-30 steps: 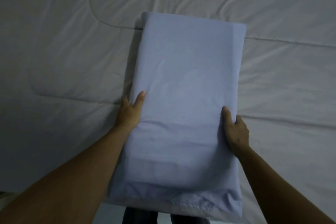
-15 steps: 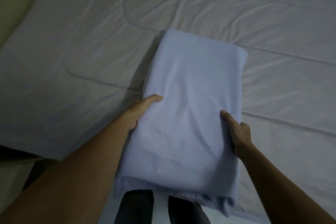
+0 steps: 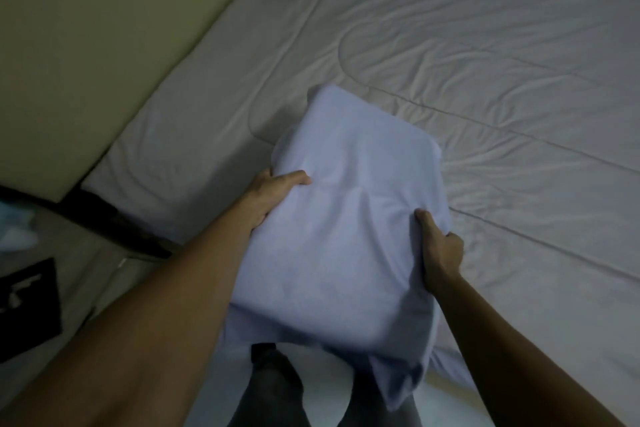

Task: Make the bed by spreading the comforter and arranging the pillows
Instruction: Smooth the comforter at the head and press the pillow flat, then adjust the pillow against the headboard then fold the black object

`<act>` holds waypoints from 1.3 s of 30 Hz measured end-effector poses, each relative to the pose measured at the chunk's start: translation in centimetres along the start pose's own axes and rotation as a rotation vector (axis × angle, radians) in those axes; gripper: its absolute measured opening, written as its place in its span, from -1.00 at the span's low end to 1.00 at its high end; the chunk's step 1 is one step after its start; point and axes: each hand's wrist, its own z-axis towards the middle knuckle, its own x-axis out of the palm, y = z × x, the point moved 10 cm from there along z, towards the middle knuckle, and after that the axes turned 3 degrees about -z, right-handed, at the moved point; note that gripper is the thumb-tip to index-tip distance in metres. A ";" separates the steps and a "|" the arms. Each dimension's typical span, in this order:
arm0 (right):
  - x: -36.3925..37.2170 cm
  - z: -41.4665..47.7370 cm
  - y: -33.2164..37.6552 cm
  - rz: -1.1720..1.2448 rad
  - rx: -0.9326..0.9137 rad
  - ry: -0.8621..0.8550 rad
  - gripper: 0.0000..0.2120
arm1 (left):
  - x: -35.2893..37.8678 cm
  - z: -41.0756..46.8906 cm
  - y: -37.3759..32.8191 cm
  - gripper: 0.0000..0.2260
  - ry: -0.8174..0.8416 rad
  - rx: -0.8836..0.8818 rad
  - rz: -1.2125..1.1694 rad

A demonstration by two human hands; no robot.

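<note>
Both hands clamp the pillow (image 3: 349, 229): left hand (image 3: 273, 194) on its left edge, right hand (image 3: 438, 250) on its right. Pillow held above the wrinkled comforter (image 3: 485, 80) on the bed, near its edge. Beige wall (image 3: 104, 28) far left.

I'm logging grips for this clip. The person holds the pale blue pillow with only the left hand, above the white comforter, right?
Not quite: both hands grip it. In the head view the left hand clasps the pale blue pillow on one side and the right hand pinches the other side. It is indeed above the white comforter.
</note>
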 end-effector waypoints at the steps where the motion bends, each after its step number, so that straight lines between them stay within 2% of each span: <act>1: 1.8 -1.7 0.7 0.005 -0.011 0.023 -0.21 | -2.7 -0.4 -0.3 -0.25 -0.016 0.016 -0.008; 7: 11.5 -10.6 5.0 0.053 -0.116 0.086 -0.19 | -18.1 -2.7 -2.6 -0.22 -0.114 0.126 -0.033; 11: 17.3 -14.5 7.1 0.104 -0.145 0.145 -0.26 | -25.8 -3.8 -5.6 -0.09 -0.185 0.201 -0.004; 14: 21.2 -15.5 8.1 0.116 -0.142 0.198 -0.34 | -29.6 -3.8 -8.4 -0.18 -0.241 0.288 0.013; 15: 22.6 -15.5 8.3 0.108 -0.141 0.220 -0.41 | -30.6 -3.7 -9.3 -0.22 -0.265 0.312 0.028; 18: 26.5 -15.9 9.4 0.125 -0.165 0.312 -0.82 | -33.0 -3.2 -12.1 -0.23 -0.327 0.364 0.085; 20: 29.0 -16.3 10.0 0.111 -0.158 0.366 -0.94 | -34.2 -2.7 -13.2 -0.19 -0.343 0.350 0.115; 27: 37.3 -17.2 10.9 0.010 -0.099 0.488 -0.89 | -38.6 0.5 -16.2 -0.06 -0.365 0.309 0.231; 30: 41.3 -16.8 11.3 0.002 -0.078 0.491 -0.88 | -40.6 3.0 -17.4 -0.01 -0.363 0.320 0.246; 33: 46.0 -16.0 11.7 -0.001 -0.052 0.488 -0.97 | -42.6 6.9 -18.3 -0.02 -0.332 0.337 0.216; 39: 56.9 -13.7 13.1 0.026 -0.024 0.477 -0.95 | -47.0 16.1 -21.1 -0.02 -0.260 0.346 0.252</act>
